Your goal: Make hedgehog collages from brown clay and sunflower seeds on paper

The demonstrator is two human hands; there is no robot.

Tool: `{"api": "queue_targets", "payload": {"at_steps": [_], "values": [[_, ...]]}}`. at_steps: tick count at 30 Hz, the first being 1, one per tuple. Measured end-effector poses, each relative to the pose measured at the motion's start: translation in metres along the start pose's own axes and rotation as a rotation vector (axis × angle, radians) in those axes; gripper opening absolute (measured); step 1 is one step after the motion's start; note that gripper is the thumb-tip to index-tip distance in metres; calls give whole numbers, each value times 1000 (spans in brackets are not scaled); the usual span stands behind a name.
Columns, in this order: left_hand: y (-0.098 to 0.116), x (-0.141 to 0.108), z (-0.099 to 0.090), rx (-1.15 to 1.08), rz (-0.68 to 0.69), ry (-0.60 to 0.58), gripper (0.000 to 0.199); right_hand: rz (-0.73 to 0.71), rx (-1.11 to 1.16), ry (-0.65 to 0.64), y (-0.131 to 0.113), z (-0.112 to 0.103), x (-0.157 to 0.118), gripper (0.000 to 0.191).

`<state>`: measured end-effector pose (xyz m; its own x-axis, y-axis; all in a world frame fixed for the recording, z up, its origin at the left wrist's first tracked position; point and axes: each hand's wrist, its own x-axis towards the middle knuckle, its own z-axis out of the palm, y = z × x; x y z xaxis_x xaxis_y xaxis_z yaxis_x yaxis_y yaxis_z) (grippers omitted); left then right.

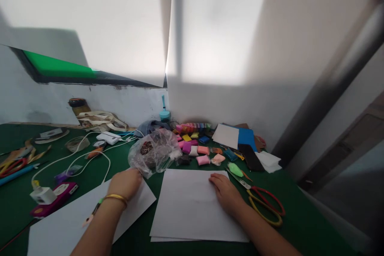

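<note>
My left hand (125, 184), with a gold bangle (115, 197) at the wrist, is over the left white sheet (57, 230), close to the clear plastic bag (156, 152). Its fingers are curled under, and what they hold, if anything, is hidden. Beside that forearm, a small pink, black and green piece (93, 214) lies on the sheet, partly covered. My right hand (225, 192) rests on the right edge of a stack of white paper (186, 204), fingers stretched out flat. Scissors (264, 204) with red and yellow handles lie right of it.
Several coloured clay packets (203, 150) lie behind the paper on the green table (309, 224). A light-green packet (235, 169) is near the scissors. At left are a white charger (43, 196), a magenta power bank (64, 192), and cables. A dark phone-like slab (251, 158) lies back right.
</note>
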<state>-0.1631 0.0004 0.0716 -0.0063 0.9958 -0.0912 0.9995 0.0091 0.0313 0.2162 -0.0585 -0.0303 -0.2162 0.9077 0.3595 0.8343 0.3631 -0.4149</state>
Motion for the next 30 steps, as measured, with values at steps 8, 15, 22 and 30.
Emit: {"api": "queue_targets", "payload": {"at_steps": [8, 15, 22, 30], "values": [[31, -30, 37, 133, 104, -4, 40, -25, 10, 22, 2, 0, -1, 40], [-4, -46, 35, 133, 47, -30, 52, -16, 20, 23, 0, -3, 0, 39], [33, -44, 24, 99, 71, 90, 33, 0, 8, 18, 2, 0, 1, 39], [120, -26, 69, -148, 498, 86, 62, -8, 5, 16, 3, 0, -1, 42]]}}
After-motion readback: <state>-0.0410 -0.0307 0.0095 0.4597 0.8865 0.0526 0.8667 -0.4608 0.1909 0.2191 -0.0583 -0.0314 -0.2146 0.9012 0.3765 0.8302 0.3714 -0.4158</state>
